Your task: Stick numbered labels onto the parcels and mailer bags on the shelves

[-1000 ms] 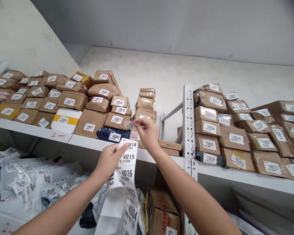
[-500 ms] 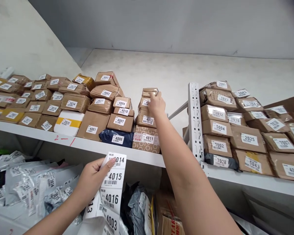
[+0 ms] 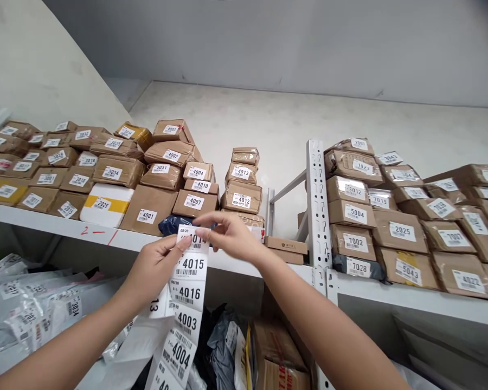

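My left hand (image 3: 152, 268) pinches a long strip of white number labels (image 3: 188, 294), thumb on top near the upper end. The strip hangs down, showing 4014, 4015, 4016, 4003 and 4004; a loose part curls behind it. My right hand (image 3: 231, 235) is closed at the upper right corner of the 4014 label, thumb and finger covering part of its number. Behind the hands rises a stack of cardboard boxes: a small box without a visible label (image 3: 245, 156) on top, then the 4013 box (image 3: 241, 173) and the 4012 box (image 3: 241, 198).
A white shelf (image 3: 244, 269) carries stacked, numbered parcels. A perforated metal post (image 3: 316, 206) divides it from more boxes (image 3: 402, 230) on the right. Plain flat boxes (image 3: 286, 245) lie beside the post. Grey plastic mailers (image 3: 24, 295) fill the space below left.
My right hand has come down from the small top box to the upper label of the strip, leaving that box on the stack. My left hand has risen slightly with the strip.
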Action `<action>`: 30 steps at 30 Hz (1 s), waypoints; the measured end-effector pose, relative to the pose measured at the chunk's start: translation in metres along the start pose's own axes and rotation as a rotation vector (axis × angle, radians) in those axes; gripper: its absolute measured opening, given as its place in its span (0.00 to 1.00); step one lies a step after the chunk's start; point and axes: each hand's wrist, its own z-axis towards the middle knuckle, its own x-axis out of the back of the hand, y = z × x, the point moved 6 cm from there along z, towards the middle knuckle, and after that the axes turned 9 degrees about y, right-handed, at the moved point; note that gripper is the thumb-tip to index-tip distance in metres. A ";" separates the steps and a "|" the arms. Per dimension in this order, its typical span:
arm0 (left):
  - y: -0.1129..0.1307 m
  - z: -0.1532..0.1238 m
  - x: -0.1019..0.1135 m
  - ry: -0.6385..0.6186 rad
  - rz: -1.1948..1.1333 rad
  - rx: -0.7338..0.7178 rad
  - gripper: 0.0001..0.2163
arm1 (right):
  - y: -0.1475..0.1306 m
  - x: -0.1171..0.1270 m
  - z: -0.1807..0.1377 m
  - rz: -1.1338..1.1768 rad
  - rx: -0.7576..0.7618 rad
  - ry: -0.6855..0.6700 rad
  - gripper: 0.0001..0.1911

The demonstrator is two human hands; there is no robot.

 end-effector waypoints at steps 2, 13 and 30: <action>0.003 0.004 -0.007 0.031 -0.109 0.047 0.24 | 0.001 -0.007 -0.015 0.028 0.015 0.085 0.08; -0.005 0.007 -0.020 0.245 0.003 0.023 0.23 | 0.029 -0.008 -0.027 0.417 -0.336 0.387 0.17; -0.044 0.051 -0.049 -0.193 0.250 -0.142 0.25 | -0.014 0.088 0.022 -0.417 0.381 0.827 0.06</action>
